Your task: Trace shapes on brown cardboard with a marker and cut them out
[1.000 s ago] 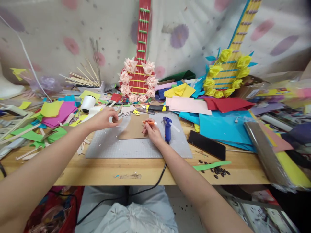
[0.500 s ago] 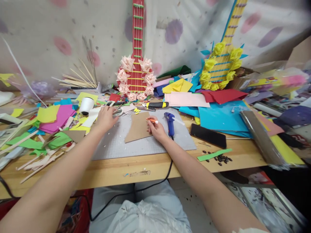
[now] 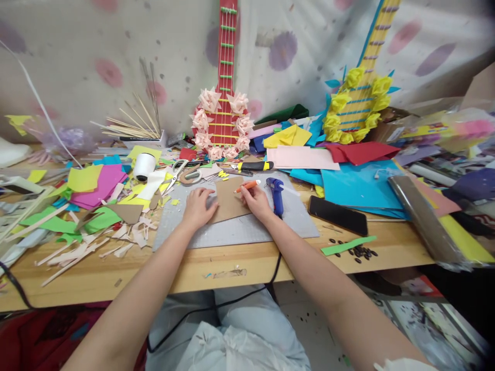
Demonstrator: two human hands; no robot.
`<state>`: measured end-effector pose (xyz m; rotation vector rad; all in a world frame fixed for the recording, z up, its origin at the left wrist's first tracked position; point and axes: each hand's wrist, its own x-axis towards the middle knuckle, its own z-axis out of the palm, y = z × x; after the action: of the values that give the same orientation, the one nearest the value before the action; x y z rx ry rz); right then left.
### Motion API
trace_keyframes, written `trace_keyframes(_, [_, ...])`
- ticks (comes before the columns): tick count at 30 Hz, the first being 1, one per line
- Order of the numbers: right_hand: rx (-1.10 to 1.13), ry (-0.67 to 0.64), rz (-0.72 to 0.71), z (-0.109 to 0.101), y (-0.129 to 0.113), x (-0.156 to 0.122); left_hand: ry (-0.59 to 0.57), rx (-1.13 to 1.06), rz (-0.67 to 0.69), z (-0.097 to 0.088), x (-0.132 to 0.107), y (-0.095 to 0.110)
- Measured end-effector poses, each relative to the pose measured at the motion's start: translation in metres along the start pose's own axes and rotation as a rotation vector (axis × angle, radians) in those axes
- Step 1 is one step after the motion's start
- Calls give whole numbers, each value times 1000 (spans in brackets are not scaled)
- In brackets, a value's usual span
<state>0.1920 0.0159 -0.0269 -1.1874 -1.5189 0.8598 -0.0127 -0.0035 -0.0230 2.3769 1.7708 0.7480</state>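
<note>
A brown piece of cardboard with a curved left edge lies on the grey cutting mat. My left hand rests at the cardboard's left side, fingers spread and nothing in it. Over the cardboard's right part, my right hand grips an orange pen with a white end, its tip pointing left. Just right of that hand, a blue glue gun lies on the mat. Scissors with pale handles lie beyond my left hand.
A black phone, a green strip and small dark beads lie to the right. Paper scraps cover the left side. A red paper guitar and a yellow one stand behind. A black cable hangs over my lap.
My left hand has come back from beside the scissors to the cardboard's left edge. My right hand still holds the pen over the cardboard. The view has shifted slightly left.
</note>
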Motion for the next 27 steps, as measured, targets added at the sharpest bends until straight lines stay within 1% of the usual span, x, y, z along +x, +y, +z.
trace_keyframes(2, [51,-7,29,2,-4,1,-15,14,36,0,-1,1])
trace_keyframes(4, [122,-26,59,4,-7,0,-1,14,34,2,-2,1])
trace_keyframes(7, [177,-123,81,8,-6,-5,24,-4,19,5,-2,0])
trace_keyframes(9, [154,-167,89,11,-2,-8,27,-17,19,6,-1,-1])
trace_keyframes(14, [99,-164,89,13,3,-6,38,-49,3,6,-1,-1])
trace_keyframes(17, [84,-179,79,11,2,-6,46,-67,9,6,-2,-2])
trace_keyframes(22, [-9,-198,55,10,-2,-8,48,-84,6,7,-3,-3])
trace_keyframes(27, [-28,-205,39,10,-3,-9,51,-80,-5,7,-3,-4])
